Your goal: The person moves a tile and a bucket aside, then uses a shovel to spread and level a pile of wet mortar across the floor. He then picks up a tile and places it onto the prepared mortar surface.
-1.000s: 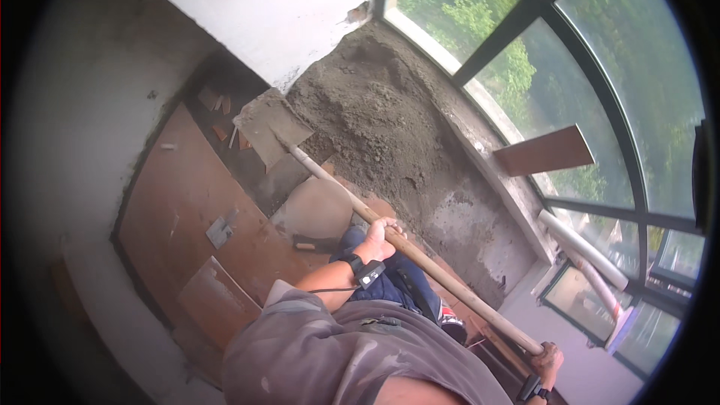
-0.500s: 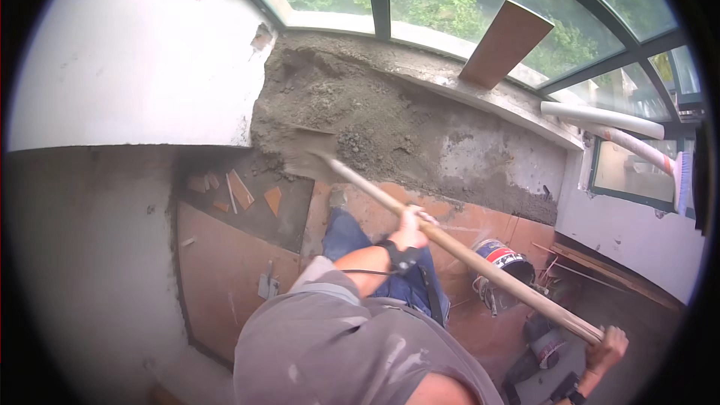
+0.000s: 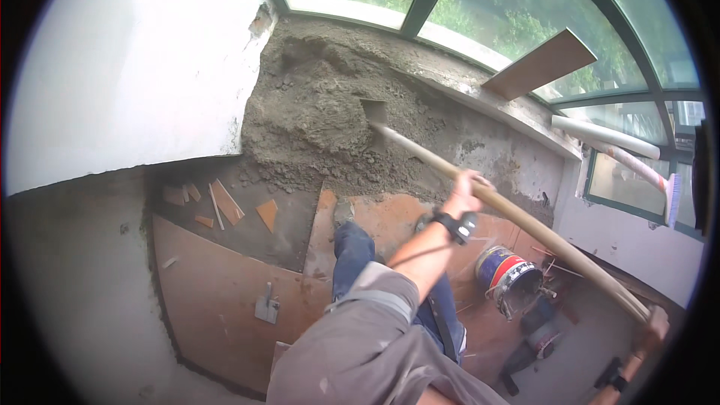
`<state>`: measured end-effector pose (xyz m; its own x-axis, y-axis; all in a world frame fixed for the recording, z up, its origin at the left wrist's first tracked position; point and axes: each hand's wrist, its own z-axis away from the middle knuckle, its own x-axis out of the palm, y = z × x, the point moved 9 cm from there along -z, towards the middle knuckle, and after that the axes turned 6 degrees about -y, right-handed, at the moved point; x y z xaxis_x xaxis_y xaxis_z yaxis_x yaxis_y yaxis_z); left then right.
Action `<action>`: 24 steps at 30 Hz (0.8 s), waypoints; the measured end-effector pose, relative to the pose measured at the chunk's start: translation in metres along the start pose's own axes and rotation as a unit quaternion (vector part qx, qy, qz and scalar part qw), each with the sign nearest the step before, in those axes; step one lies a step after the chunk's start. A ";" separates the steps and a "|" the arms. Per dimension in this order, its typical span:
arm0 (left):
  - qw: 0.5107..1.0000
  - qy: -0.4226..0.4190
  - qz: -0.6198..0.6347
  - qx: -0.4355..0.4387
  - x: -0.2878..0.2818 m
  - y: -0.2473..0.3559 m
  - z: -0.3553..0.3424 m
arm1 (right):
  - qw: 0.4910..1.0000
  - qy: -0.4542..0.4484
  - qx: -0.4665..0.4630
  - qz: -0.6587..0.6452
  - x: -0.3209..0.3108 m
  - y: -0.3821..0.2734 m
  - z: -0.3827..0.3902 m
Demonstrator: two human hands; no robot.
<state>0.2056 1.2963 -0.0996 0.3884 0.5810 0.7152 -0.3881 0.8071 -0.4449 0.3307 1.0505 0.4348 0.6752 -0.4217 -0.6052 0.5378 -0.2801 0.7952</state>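
A long wooden shovel handle (image 3: 551, 240) slants from lower right up to a blurred metal blade (image 3: 373, 112), sunk in a grey heap of wet sand or mortar (image 3: 304, 101) below the window. My left hand (image 3: 466, 189) is closed round the middle of the handle. My right hand (image 3: 651, 322) grips its end at the lower right. My jeans-clad legs (image 3: 352, 247) stand on reddish boards (image 3: 214, 270) in front of the heap, where a trowel (image 3: 266, 304) lies at the left.
Tile offcuts (image 3: 266, 215) lie by the left wall (image 3: 82, 270). A dirty bucket (image 3: 510, 277) sits at my right near dark objects (image 3: 540, 337). A board (image 3: 540, 64) leans on the windowsill, beside a white pipe (image 3: 604, 135) and a long brush (image 3: 667, 199).
The shovel blade has moved from beside the wall corner rightward and up into the middle of the heap. Both hands have shifted right, still gripping the handle, and the camera view has turned.
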 end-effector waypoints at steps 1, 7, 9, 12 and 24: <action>0.999 0.004 0.027 0.040 -0.033 0.055 0.007 | 1.000 -0.026 0.002 -0.005 0.007 -0.044 -0.016; 0.994 -0.001 0.037 0.107 -0.013 0.072 0.034 | 0.988 0.133 -0.052 0.062 -0.041 -0.042 -0.042; 0.991 -0.008 0.074 0.110 -0.007 0.071 0.057 | 0.995 0.086 -0.034 0.043 -0.040 -0.028 -0.050; 0.983 -0.028 0.117 0.138 -0.022 0.091 0.095 | 0.991 0.118 -0.055 0.035 -0.061 -0.054 -0.060; 0.956 -0.077 0.119 0.258 -0.077 0.152 0.202 | 0.956 0.282 -0.064 -0.052 -0.112 -0.121 -0.028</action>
<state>-0.0526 1.3530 -0.1135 0.1254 0.6867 0.7161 -0.8255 0.4725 -0.3086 0.2043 1.1558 0.4056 0.7595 0.1450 -0.6342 0.6505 -0.1722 0.7397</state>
